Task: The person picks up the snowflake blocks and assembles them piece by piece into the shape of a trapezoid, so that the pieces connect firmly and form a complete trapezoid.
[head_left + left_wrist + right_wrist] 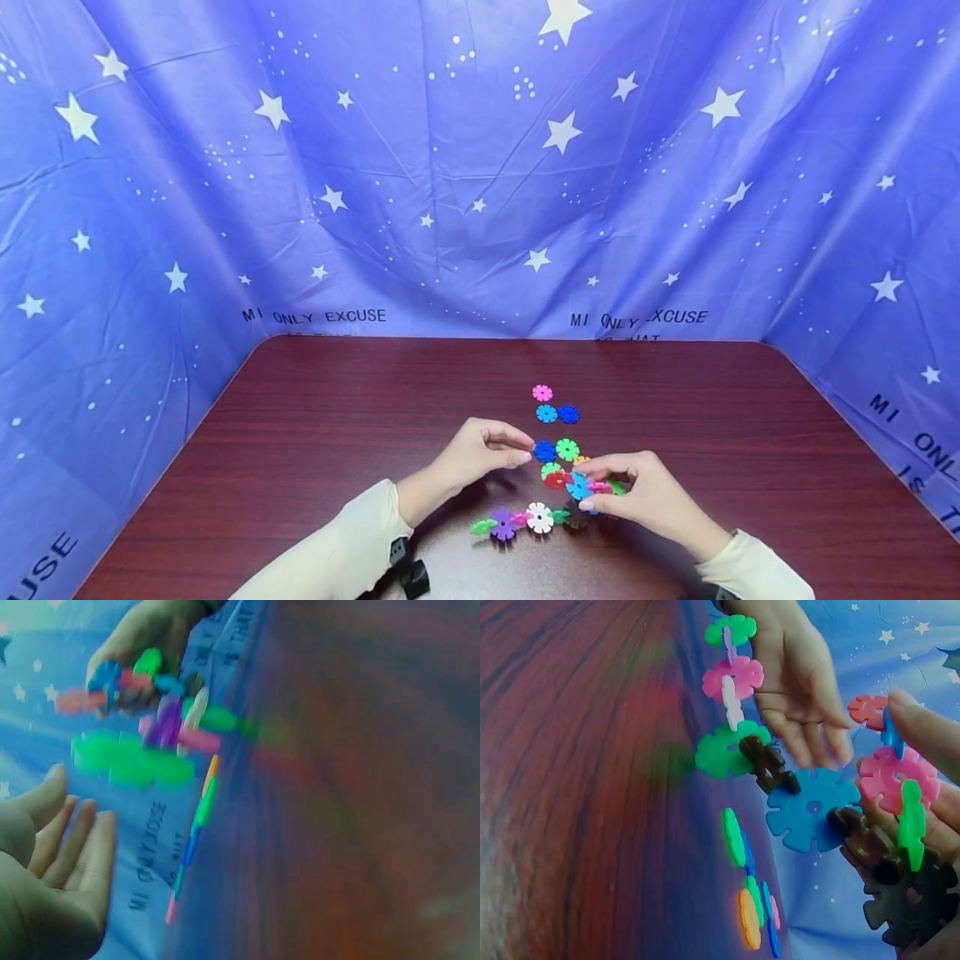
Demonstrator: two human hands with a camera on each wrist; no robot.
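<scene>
A chain of interlocking plastic snowflake discs hangs from my right hand (645, 500), whose thumb and fingers pinch it at a light blue disc (577, 487). A red disc (868, 711) forms one end beside the thumb. From there the chain bends through pink, green, black, brown and blue discs. In the head view its far part runs left through a white disc (539, 517) and a purple disc (503, 524) to a green end disc (482, 527). My left hand (483, 454) is held left of the chain, fingers fairly straight and nothing in them.
Several loose discs lie flat on the dark red wooden table (337, 417) beyond the chain, among them a pink disc (542, 392), a dark blue disc (569, 414) and a green disc (567, 449). A blue star-patterned cloth (450, 167) surrounds the table.
</scene>
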